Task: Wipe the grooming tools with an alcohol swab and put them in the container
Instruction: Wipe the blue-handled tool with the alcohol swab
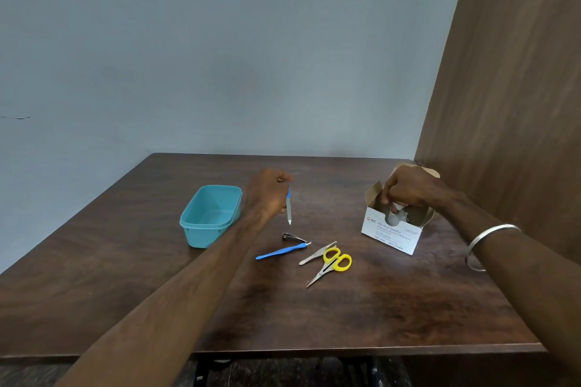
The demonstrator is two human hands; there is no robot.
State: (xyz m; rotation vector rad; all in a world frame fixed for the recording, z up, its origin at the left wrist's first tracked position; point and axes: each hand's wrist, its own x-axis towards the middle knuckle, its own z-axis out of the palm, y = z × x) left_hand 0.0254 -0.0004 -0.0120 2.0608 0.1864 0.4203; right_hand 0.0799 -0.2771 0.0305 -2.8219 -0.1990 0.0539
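Observation:
My left hand [267, 193] holds a nail file [288, 209] with a blue handle, its tip pointing down above the table. My right hand [408, 188] reaches into the open white box of alcohol swabs [391, 234], fingers curled on a swab packet inside. On the table lie a nail clipper [294, 238], a blue-handled cuticle tool [281, 252], metal tweezers [316, 254] and yellow-handled scissors [331, 264]. A teal plastic container [210, 215] stands open to the left, nothing visible inside it.
The dark wooden table [283, 308] meets a grey wall at the back and a brown wooden panel [509, 88] on the right. A metal bangle [489, 242] circles my right wrist.

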